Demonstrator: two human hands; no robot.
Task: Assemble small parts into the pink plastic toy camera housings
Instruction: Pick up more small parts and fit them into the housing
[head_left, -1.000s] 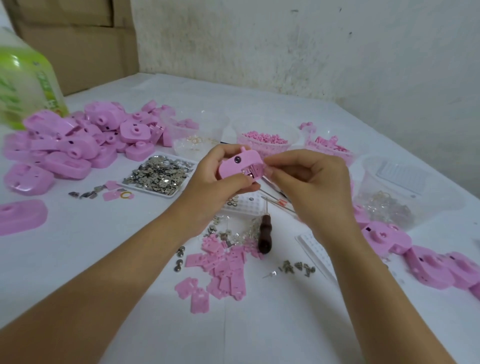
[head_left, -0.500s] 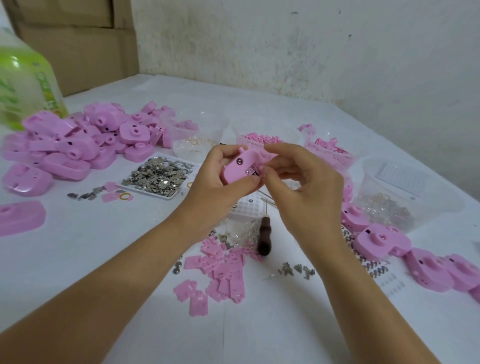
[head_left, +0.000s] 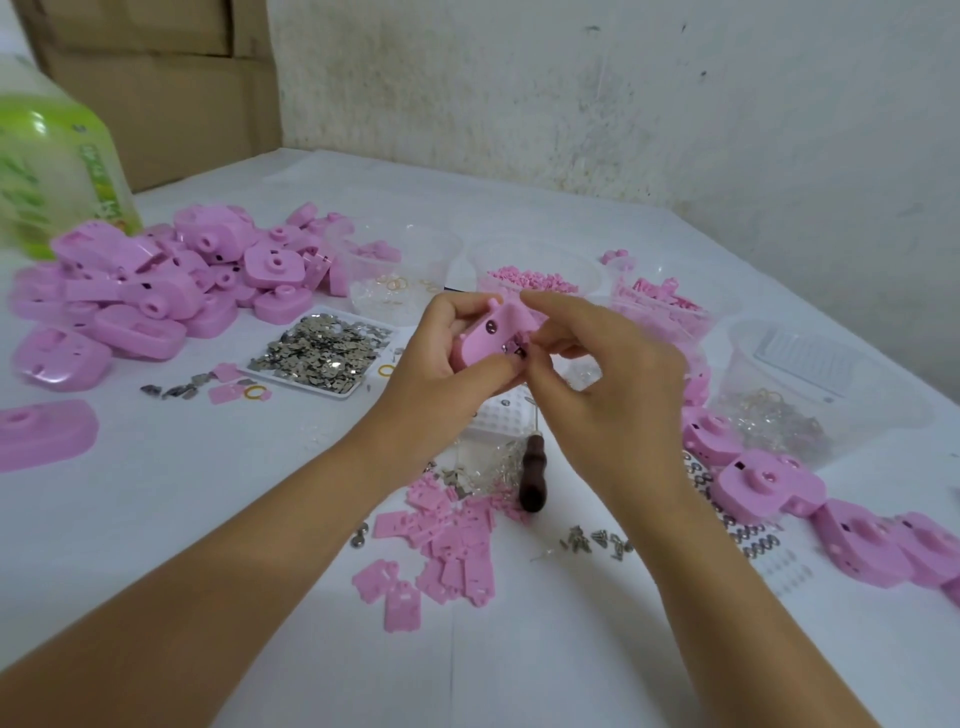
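A pink toy camera housing is held up over the middle of the table. My left hand grips it from the left and below, fingers curled round its body. My right hand meets it from the right, with thumb and fingertips pinching at the housing's lower right edge, where a small dark part shows. Whether a loose part sits between those fingertips is hidden.
A heap of pink housings lies at the left, more housings at the right. A white tray of metal pieces, clear tubs, flat pink plates, an awl with a dark handle, screws and a green bottle surround the hands.
Both hands tilted the housing so its right end rose. My right hand shifted from its upper edge to pinch at the lower right edge.
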